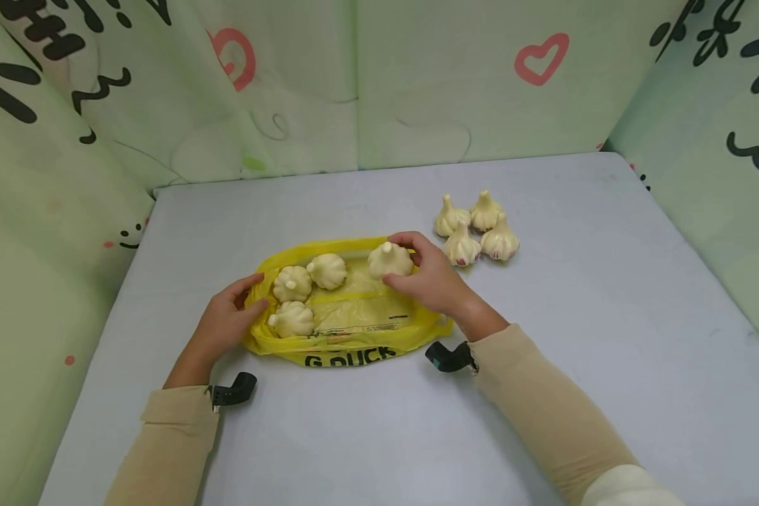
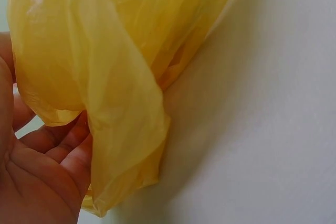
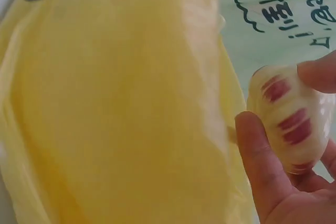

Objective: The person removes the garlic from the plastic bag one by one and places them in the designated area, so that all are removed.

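A yellow plastic bag (image 1: 348, 355) lies spread with its mouth up, and three garlic bulbs (image 1: 327, 271) sit inside at its left. My left hand (image 1: 225, 315) holds the bag's left rim; in the left wrist view the fingers go behind the yellow plastic (image 2: 121, 98). Over the right part of the bag's opening, my right hand (image 1: 435, 277) pinches another garlic bulb (image 1: 389, 261) between thumb and fingers. Reddish streaks mark that held bulb (image 3: 291, 116) in the right wrist view, beside the bag's wall (image 3: 121, 98).
Several garlic bulbs (image 1: 500, 239) stand grouped on the white table (image 1: 607, 316), behind and right of the bag. Printed pale green curtains (image 1: 417, 84) rise at the table's back and sides. A black wrist camera (image 1: 235, 390) hangs under the left wrist, another (image 1: 448, 357) under the right.
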### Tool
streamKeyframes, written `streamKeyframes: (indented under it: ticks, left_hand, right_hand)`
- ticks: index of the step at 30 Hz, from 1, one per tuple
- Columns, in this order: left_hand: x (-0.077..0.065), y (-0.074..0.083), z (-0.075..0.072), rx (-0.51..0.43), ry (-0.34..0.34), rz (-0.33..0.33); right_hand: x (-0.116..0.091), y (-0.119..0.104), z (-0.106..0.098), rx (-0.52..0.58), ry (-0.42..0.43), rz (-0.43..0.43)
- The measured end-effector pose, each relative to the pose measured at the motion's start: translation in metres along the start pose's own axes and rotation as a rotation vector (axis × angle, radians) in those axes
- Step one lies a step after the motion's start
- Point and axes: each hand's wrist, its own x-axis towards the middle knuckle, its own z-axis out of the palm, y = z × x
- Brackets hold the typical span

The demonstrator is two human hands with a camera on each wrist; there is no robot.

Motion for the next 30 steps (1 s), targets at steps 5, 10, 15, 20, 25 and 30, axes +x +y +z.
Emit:
streamKeyframes:
  ticks: [5,10,15,20,25,30]
  left_hand:
    - [0.001,-0.001,0.0,0.002,0.0,0.002]
    - [0.001,-0.001,0.0,0.006,0.001,-0.003]
    - [0.001,0.0,0.0,0.012,0.001,-0.012]
    - [0.0,0.002,0.0,0.006,-0.002,-0.014]
    - [0.0,0.002,0.0,0.003,-0.004,-0.01]
    - [0.0,0.002,0.0,0.011,-0.003,-0.018]
  right_hand:
    - [-0.005,-0.003,-0.019,-0.013,0.03,-0.004]
    - [-0.008,-0.005,-0.039,0.03,0.071,0.004]
    - [-0.014,-0.007,-0.061,0.043,0.159,0.021]
    - [-0.023,-0.008,-0.081,-0.012,0.248,0.005]
    - [-0.03,-0.009,-0.099,-0.05,0.319,-0.015]
    - [-0.033,-0.005,-0.119,-0.078,0.356,0.0]
